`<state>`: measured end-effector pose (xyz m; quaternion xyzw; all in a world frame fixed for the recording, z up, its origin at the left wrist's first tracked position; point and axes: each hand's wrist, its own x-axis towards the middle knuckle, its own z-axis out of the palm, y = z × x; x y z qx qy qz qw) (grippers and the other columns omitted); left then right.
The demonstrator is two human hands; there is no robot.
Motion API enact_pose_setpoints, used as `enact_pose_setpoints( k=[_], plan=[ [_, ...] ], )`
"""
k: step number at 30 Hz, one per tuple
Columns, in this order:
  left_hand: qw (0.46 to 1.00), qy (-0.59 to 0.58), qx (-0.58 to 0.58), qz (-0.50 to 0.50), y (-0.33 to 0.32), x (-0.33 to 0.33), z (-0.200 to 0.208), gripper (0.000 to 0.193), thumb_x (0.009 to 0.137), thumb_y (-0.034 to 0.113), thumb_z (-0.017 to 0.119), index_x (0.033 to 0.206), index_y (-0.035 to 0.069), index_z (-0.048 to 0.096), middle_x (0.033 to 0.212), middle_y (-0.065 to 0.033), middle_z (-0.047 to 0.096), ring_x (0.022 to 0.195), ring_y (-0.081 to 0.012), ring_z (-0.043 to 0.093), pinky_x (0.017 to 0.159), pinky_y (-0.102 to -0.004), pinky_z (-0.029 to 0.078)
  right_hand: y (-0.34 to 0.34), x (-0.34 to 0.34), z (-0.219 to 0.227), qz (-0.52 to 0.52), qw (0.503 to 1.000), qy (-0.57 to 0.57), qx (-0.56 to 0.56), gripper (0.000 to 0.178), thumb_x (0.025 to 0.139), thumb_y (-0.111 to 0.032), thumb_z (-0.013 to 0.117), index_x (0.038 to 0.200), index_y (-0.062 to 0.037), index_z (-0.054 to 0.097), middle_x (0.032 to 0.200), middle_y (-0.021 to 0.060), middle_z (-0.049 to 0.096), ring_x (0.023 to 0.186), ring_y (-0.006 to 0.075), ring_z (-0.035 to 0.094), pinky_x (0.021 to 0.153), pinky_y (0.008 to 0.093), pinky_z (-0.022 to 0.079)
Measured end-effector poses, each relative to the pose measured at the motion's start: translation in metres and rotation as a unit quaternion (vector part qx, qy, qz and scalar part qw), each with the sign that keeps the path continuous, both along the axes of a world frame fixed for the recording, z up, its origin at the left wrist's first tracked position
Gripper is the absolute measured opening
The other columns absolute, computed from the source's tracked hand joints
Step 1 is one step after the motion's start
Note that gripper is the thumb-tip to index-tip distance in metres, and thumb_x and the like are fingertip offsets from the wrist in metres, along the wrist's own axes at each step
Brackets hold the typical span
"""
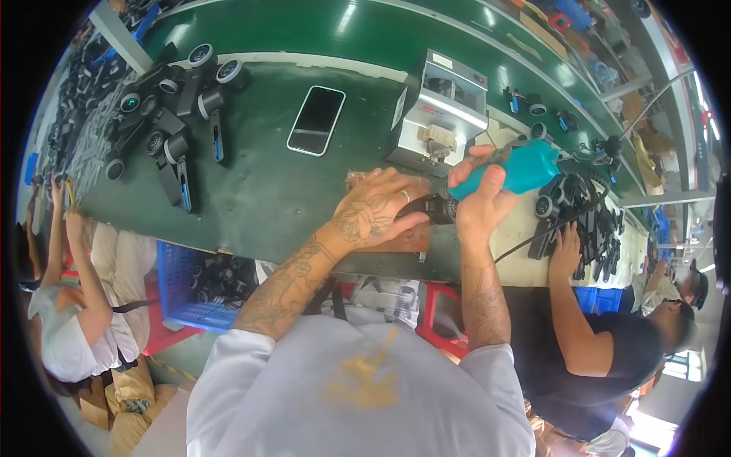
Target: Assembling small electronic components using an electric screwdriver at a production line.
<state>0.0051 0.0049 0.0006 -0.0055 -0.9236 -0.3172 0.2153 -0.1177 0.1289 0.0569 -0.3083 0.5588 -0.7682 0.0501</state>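
Head view: the black part (442, 210) is located right of centre in the frame, over the reddish-brown pad (411, 242). Its left end is pinched between the thumb and fingers of the left hand (377, 209). The teal hand tool (518, 169) is gripped in the right hand (481, 199), its left end near the part; contact cannot be confirmed. Work on this part is judged to be under way, since part and tool are both held. Loose black pieces (177, 145) are grouped at upper left, and a dark heap (601, 236) is placed at right; which are finished and which remain cannot be determined.
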Motion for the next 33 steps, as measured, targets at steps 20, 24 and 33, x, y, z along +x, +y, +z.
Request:
enact_pose_setpoints(
  k=[20,24,33],
  plan=[
    [0.998,-0.035,-0.045,-0.009,0.0,0.001,0.002,0.045,0.097,0.038,0.061,0.128,0.006,0.06,0.121,-0.0122,0.06,0.117,-0.0309,0.054,0.103,-0.0479,0.042,-0.016,-0.008,-0.001,-0.013,1.0,-0.008,0.02,0.045,0.101,-0.044,0.063,0.103,0.001,0.058,0.071,0.0063,0.06,0.062,0.0156,0.059,0.057,0.0294,0.047],
    [1.0,-0.012,-0.017,0.003,0.0,0.005,-0.002,0.042,0.096,0.033,0.062,0.132,0.012,0.059,0.119,-0.011,0.061,0.114,-0.0316,0.055,0.101,-0.049,0.043,-0.043,-0.025,0.013,-0.043,0.996,0.079,-0.001,0.04,0.103,-0.04,0.061,0.106,-0.0002,0.059,0.071,0.0051,0.061,0.063,0.0139,0.06,0.057,0.027,0.046],
    [0.999,-0.009,-0.042,-0.003,0.003,0.003,0.0,0.038,0.096,0.028,0.06,0.131,0.012,0.061,0.115,-0.0109,0.061,0.112,-0.0308,0.055,0.1,-0.0481,0.043,-0.051,-0.033,-0.004,-0.008,0.998,0.054,-0.042,0.036,0.103,-0.037,0.061,0.098,-0.0019,0.056,0.07,0.0047,0.059,0.061,0.0147,0.059,0.057,0.0287,0.047]
  ],
)
